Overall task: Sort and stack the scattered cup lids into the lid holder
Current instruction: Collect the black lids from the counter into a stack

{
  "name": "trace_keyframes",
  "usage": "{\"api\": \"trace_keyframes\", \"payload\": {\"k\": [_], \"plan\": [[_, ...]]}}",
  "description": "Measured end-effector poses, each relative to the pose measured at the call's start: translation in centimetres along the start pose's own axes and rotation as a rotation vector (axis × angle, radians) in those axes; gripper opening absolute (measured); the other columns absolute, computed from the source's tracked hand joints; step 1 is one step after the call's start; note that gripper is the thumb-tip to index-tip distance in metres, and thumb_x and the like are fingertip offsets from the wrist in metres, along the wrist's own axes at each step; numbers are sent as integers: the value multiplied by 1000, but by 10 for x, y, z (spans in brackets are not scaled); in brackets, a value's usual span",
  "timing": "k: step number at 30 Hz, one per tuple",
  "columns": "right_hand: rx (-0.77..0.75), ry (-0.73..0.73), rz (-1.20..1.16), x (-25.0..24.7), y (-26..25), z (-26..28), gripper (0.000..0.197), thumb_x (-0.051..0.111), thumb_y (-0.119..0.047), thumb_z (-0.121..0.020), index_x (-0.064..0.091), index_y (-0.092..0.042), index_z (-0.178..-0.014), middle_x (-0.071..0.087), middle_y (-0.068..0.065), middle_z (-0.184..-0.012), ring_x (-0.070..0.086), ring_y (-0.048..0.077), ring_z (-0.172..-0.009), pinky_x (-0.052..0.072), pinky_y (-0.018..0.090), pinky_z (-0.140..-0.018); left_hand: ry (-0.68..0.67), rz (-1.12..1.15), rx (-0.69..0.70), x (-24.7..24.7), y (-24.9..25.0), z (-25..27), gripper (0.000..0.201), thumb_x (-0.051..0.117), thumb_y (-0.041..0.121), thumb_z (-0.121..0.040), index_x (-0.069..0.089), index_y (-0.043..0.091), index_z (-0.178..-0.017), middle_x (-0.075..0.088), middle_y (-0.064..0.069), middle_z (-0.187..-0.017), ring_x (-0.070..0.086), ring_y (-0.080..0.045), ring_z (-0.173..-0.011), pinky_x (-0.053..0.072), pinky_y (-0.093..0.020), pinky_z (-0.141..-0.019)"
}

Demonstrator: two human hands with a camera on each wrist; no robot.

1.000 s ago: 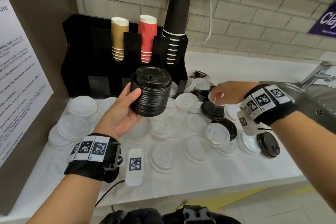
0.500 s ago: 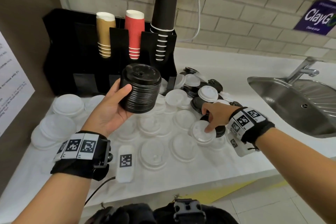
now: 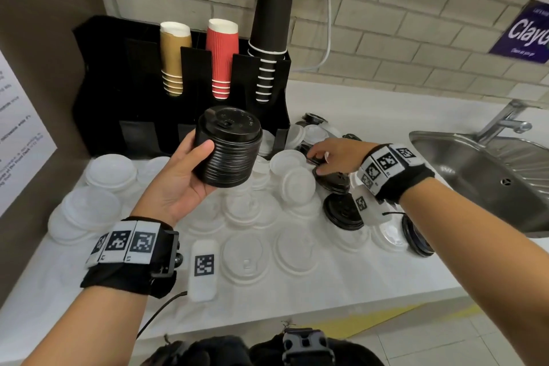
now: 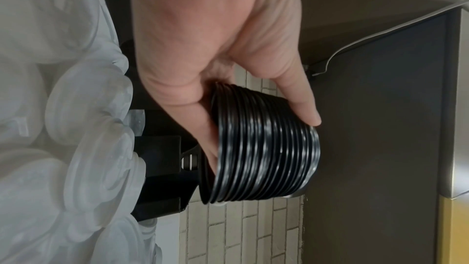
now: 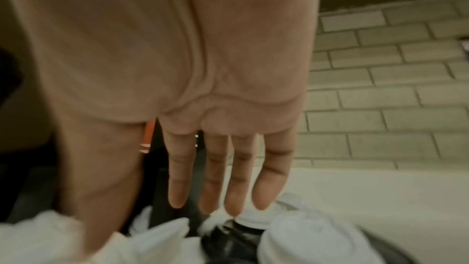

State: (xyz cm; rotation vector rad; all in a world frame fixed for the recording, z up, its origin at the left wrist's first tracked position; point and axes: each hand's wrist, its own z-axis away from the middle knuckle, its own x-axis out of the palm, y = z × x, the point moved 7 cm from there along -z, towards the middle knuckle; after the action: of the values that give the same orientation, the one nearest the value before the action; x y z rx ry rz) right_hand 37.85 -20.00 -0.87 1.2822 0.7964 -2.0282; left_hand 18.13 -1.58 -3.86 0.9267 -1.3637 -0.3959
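My left hand [image 3: 190, 169] grips a tall stack of black lids [image 3: 228, 148] [image 4: 264, 148], raised in front of the black lid holder [image 3: 142, 104]. My right hand [image 3: 326, 154] reaches over the pile of black and white lids [image 3: 303, 184] to the holder's right. Its fingers [image 5: 215, 184] are straight, with the tips at a black lid [image 5: 228, 234] among white ones. Nothing is held in the right hand. Clear and white lids [image 3: 246, 255] lie scattered over the white counter [image 3: 341, 288].
The holder carries stacks of brown cups [image 3: 172, 59], red cups [image 3: 222, 59] and black cups [image 3: 270, 33]. A steel sink [image 3: 481, 172] with a tap lies at the right. Loose black lids [image 3: 341, 211] sit near my right wrist. A brown wall with a notice stands at the left.
My right hand has moved from the white lid near the counter's middle back toward the lid pile by the holder. The left hand keeps the black stack raised.
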Motion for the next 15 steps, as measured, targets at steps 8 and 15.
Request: {"api": "trace_keyframes", "payload": {"k": [8, 15], "plan": [[52, -201, 579, 31, 15, -25, 95, 86, -33, -58, 30, -37, -135, 47, -1, -129, 37, 28, -125, 32, 50, -99, -28, 13, -11, 8, -6, 0, 71, 97, 34, -46, 70, 29, -111, 71, -1, -117, 68, -18, -109, 58, -31, -77], [25, -139, 473, 20, 22, -22, 102, 86, -44, -49, 26, -39, -131, 45, -3, -131, 37, 29, -124, 31, 47, -92, -24, 21, -15, 10, -8, 0, 81, 99, 36, -40, 67, 27, -114, 72, 0, -114, 69, -17, -105, 58, -30, -76]]}}
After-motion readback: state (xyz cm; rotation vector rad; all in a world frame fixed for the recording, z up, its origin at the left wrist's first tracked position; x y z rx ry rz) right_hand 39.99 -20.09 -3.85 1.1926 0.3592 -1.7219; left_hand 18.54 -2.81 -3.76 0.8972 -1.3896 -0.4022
